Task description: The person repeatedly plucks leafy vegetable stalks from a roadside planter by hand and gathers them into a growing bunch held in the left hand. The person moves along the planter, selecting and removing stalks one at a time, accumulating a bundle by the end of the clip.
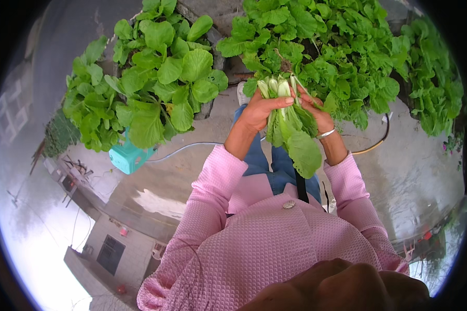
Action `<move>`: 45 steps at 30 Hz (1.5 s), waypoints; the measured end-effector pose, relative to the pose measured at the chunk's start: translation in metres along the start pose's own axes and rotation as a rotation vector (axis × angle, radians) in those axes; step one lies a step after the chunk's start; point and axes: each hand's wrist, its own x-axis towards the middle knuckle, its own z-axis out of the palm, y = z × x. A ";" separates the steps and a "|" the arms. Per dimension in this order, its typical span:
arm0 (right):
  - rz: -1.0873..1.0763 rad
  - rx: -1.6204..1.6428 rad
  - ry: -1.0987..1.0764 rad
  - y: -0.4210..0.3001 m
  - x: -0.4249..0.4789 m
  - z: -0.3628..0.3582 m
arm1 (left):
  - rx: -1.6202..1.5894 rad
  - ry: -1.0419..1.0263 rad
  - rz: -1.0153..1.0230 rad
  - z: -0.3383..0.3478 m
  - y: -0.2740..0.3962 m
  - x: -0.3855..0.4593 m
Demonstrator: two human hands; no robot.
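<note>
In front of my body, my left hand (264, 108) grips a bunch of leafy greens (283, 116) around its pale stalks, the thumb laid across them. The stalk ends point away from me and the broad leaves hang toward my waist. My right hand (315, 110), with a silver bangle at the wrist, is at the bunch's right side. Its fingers hold a thin plant stem (304, 86). Just beyond the stalk ends shows a small clump of brown roots (286, 65); whether it belongs to that stem is hard to tell.
Broad-leaved greens (171, 74) grow at the far left, and denser greens (334, 50) fill the far right. A turquoise plastic stool (127, 157) stands beneath the left plants. A hose (186, 146) crosses the concrete ground (202, 167) behind my legs.
</note>
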 end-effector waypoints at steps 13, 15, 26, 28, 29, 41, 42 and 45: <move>-0.798 -1.805 -0.291 -0.060 0.003 0.078 | 1.277 -0.188 0.267 -0.031 0.051 -0.022; -0.765 -1.900 -0.324 -0.052 0.013 0.081 | 1.446 -0.188 0.334 -0.031 0.062 -0.028; -0.525 -1.615 -0.420 -0.017 0.052 0.121 | 1.688 -0.240 0.403 -0.080 0.114 -0.048; -0.566 -1.457 -0.346 -0.013 0.059 0.130 | 1.656 -0.186 0.406 -0.083 0.121 -0.050; -0.571 -1.387 -0.308 -0.011 0.062 0.134 | 1.641 -0.158 0.408 -0.085 0.124 -0.050; -0.272 -0.558 -0.004 -0.036 0.130 0.158 | 1.473 0.086 0.163 -0.145 0.100 -0.108; -0.297 -0.612 -0.087 -0.046 0.140 0.175 | 1.434 0.098 0.158 -0.147 0.098 -0.110; -0.403 -0.425 -0.183 -0.096 0.196 0.200 | 1.391 0.126 0.191 -0.156 0.087 -0.112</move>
